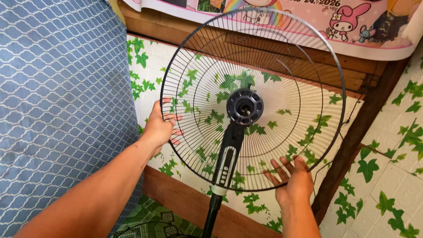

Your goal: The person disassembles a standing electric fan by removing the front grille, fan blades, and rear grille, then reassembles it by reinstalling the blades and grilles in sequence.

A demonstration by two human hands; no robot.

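The left hand grips the left rim of the wire fan guard, seated on the motor hub. The right hand rests flat, fingers spread, at the lower rim. Fitting stage; next requires alignment.

1 head view, close, looking down at the fan guard.
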